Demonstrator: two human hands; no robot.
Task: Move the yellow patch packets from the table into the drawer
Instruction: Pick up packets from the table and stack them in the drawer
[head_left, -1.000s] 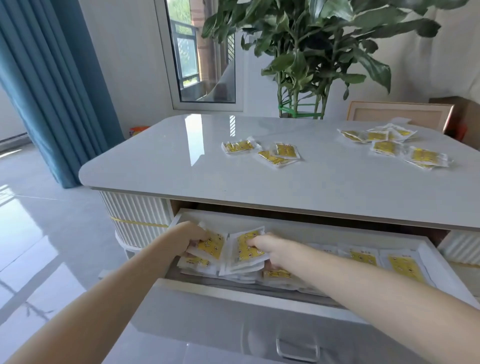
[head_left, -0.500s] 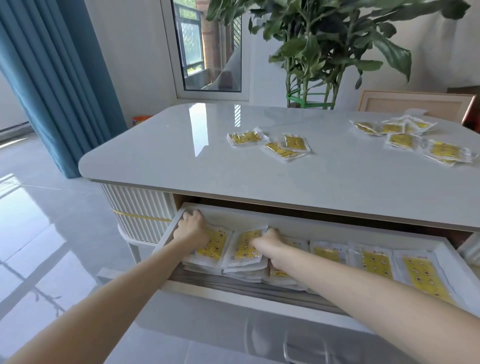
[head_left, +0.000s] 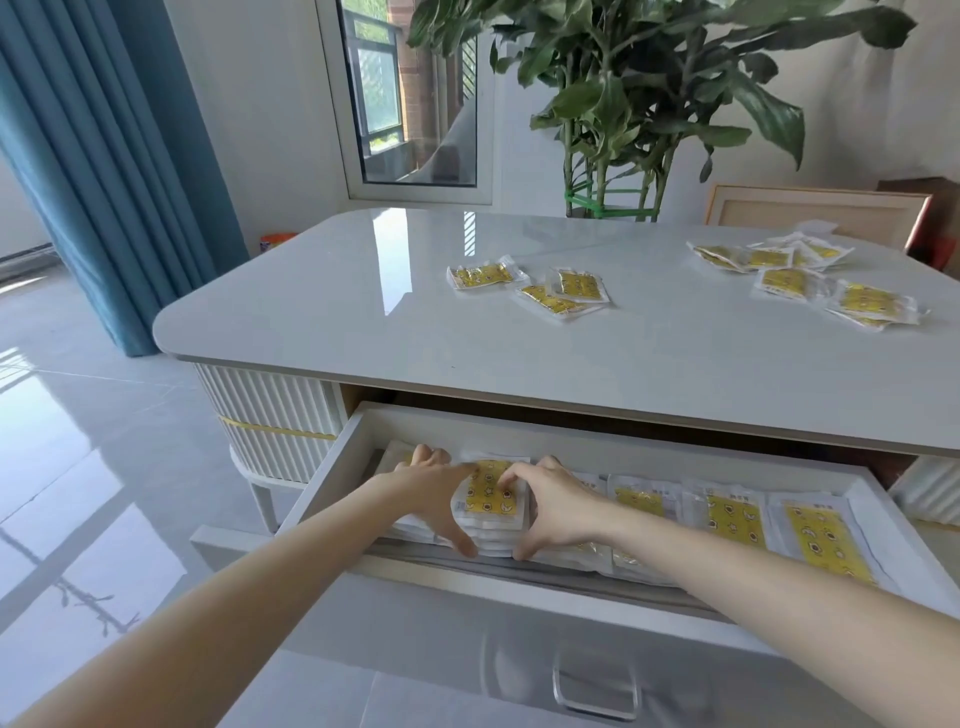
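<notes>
The drawer (head_left: 332, 462) under the table stands pulled out. At its left end lies a stack of yellow patch packets (head_left: 491, 496). My left hand (head_left: 431, 491) grips the stack's left side and my right hand (head_left: 553, 506) its right side, thumbs at the front edge. More packets (head_left: 737, 519) lie in a row along the drawer to the right. On the table (head_left: 363, 312), three packets (head_left: 558, 288) sit at the middle and several more packets (head_left: 810, 283) at the far right.
A tall potted plant (head_left: 623, 104) stands behind the table beside a wooden frame (head_left: 815, 213). A blue curtain (head_left: 104, 156) hangs at the left. The drawer front has a clear handle (head_left: 595, 691). Glossy floor tiles (head_left: 78, 467) spread to the left.
Both hands have brought the two separate packet piles together into one stack at the drawer's left end and now press its sides. The camera has tilted up a little.
</notes>
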